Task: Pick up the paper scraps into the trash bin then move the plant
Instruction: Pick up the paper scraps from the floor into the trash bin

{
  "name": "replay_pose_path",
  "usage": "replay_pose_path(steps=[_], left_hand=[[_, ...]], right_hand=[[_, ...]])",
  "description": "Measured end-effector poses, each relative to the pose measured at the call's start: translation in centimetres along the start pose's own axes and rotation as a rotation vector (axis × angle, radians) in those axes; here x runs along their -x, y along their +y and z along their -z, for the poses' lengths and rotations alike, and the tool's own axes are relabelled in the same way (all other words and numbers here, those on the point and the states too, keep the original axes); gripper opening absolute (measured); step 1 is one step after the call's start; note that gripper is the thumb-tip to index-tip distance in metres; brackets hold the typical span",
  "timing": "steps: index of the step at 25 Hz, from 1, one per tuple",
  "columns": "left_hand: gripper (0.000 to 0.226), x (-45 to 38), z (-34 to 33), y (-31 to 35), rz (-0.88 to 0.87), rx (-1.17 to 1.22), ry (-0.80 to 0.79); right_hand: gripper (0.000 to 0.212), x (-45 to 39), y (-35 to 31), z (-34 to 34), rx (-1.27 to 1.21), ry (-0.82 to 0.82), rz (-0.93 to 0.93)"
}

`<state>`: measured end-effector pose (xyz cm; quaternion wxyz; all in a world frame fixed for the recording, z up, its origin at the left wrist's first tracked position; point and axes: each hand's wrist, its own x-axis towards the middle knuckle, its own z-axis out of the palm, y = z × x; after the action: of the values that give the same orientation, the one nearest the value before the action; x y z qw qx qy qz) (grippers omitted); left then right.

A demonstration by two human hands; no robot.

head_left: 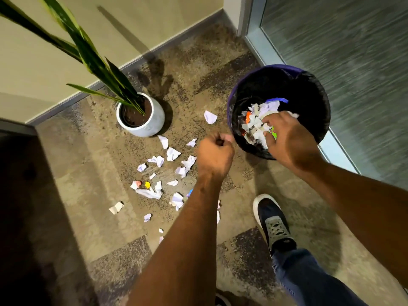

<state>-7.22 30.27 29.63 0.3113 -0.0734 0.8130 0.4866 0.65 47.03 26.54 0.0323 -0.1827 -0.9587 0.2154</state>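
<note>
Mottled carpet (92, 195), wall corner at upper left. Paper scraps (161, 173) litter centre frame, below the potted plant (141, 115). Right hand (287, 142) – fingers spread, empty – hovers over scraps in the trash bin (313, 89); left hand (215, 155), fisted, contents hidden, beside its rim.

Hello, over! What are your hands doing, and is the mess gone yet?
Right hand open over trash bin. Left hand fisted. Paper scraps remain. Plant unmoved.
</note>
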Motion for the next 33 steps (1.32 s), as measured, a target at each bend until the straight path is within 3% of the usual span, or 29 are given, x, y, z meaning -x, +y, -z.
replay_pose_path(steps=[3, 6, 12, 14, 17, 20, 25, 30, 33], left_hand=[[0.018, 1.6, 4.5, -5.6, 0.060, -0.193, 0.121], [0.013, 3.1, 9.3, -11.3, 0.158, -0.352, 0.163], [0.014, 7.1, 16.7, -21.9, 0.304, -0.526, 0.091], [0.032, 8.6, 18.3, -24.8, 0.332, -0.560, 0.059], [0.067, 10.1, 20.0, -28.7, 0.325, -0.628, 0.011], [0.085, 11.0, 21.0, -32.3, 0.366, -0.646, -0.039], [0.095, 13.0, 21.6, -38.9, 0.432, -0.669, -0.113], [0.105, 12.2, 20.5, -45.5, 0.525, -0.669, -0.175], [0.111, 10.2, 19.1, -48.8, 0.474, -0.715, -0.213]], right_hand=[[0.015, 2.6, -3.6, -2.6, 0.011, -0.080, 0.064], [0.016, 4.8, -6.8, -5.4, 0.002, -0.245, 0.118], [0.056, 8.3, -13.1, -11.1, 0.208, -0.716, 0.108], [0.062, 8.5, -15.0, -12.3, 0.298, -0.822, 0.128], [0.067, 9.0, -17.9, -15.2, 0.381, -0.860, 0.170], [0.065, 10.4, -19.5, -19.3, 0.383, -0.893, 0.204], [0.073, 14.7, -19.2, -26.5, 0.474, -0.908, 0.318], [0.108, 17.3, -18.7, -32.6, 0.584, -0.912, 0.516], [0.122, 16.9, -18.4, -36.4, 0.573, -0.922, 0.555]])
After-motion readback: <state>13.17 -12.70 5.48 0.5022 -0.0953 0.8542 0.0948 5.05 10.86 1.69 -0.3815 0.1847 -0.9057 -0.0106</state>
